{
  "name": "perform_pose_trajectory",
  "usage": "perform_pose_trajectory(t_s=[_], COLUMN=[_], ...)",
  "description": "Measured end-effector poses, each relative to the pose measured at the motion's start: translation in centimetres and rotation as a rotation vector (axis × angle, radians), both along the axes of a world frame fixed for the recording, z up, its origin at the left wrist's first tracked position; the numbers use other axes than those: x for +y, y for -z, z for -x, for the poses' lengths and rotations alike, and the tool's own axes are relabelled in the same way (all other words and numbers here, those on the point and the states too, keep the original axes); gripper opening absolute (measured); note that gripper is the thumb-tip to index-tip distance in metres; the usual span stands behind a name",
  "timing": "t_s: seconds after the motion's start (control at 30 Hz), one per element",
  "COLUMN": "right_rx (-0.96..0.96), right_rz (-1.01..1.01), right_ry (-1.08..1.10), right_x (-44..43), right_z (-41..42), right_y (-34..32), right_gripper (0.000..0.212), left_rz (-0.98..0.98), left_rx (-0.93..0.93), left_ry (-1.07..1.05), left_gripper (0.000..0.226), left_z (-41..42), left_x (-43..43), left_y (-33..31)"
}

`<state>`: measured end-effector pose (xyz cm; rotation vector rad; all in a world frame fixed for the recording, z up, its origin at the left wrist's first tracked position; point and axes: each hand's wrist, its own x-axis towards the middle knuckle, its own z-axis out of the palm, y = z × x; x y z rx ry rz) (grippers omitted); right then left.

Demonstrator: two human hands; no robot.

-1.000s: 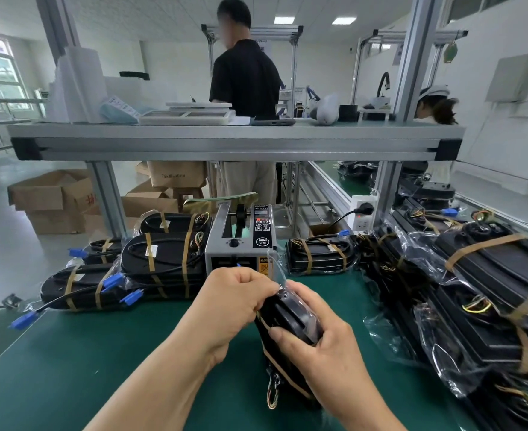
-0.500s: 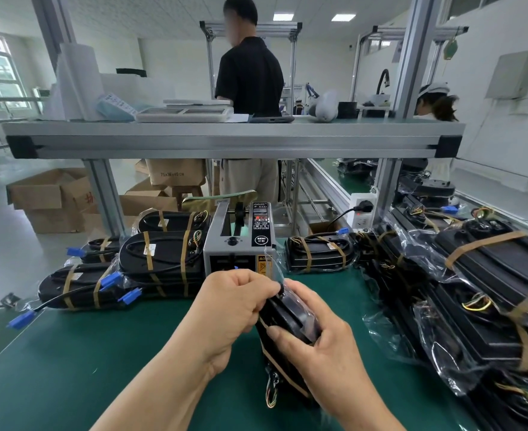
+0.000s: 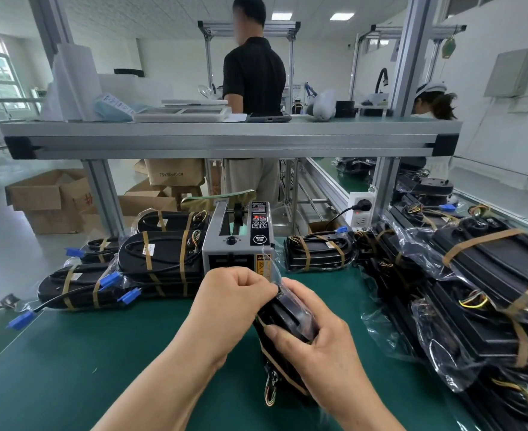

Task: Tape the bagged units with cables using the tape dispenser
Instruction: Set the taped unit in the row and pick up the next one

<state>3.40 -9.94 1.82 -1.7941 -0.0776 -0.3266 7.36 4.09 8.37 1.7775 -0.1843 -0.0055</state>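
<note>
My right hand [image 3: 325, 353] grips the bagged unit [image 3: 287, 318], on end on the worktop [image 3: 70, 368] before the tape dispenser [image 3: 238, 241]. My left hand [image 3: 238, 303] pinches its top (tape, probably), and I should smooth that down tight.

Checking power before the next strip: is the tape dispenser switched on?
On: the tape dispenser shows lit red digits at the top of its black control panel.

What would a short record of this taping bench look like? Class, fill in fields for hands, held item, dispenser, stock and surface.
Left hand: grips top end of bagged unit
Right hand: grips same unit's side
Held item: black, one brown tape band visible
Tape dispenser: behind hands
Stock: taped units left; bagged stack right
Surface: green mat
</note>
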Motion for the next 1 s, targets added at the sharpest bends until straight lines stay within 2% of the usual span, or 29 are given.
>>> perform_pose_trajectory(t_s=[0.17, 0.33, 0.53, 0.67, 0.87, 1.0], right_rx=[-0.009, -0.027, -0.045, -0.067, -0.087, -0.091], right_rz=[0.004, 0.013, 0.026, 0.047, 0.027, 0.020], right_ry=[-0.010, -0.010, -0.014, -0.014, -0.021, -0.025], right_x=[0.0, 0.0, 0.1, 0.1, 0.1, 0.1], right_z=[0.0, -0.1, -0.3, -0.3, -0.5, -0.4], right_y=[0.1, 0.3, 0.5, 0.4, 0.5, 0.5], right_gripper=[0.061, 0.063, 0.063, 0.063, 0.062, 0.061], left_rz=[-0.115, -0.190, -0.054, 0.023, -0.001, -0.030], left_rx=[-0.045, -0.070, 0.015, 0.004, -0.056, -0.126], left_ry=[-0.045, -0.076, -0.153, -0.192, -0.240, -0.276], left_gripper=[0.014, 0.015, 0.028, 0.013, 0.019, 0.012], left_z=[0.1, 0.1, 0.0, -0.5, -0.9, -0.3], left_x=[0.0, 0.0, -0.7, -1.0, -1.5, -1.9], left_y=[0.1, 0.4, 0.8, 1.4, 2.9, 3.7])
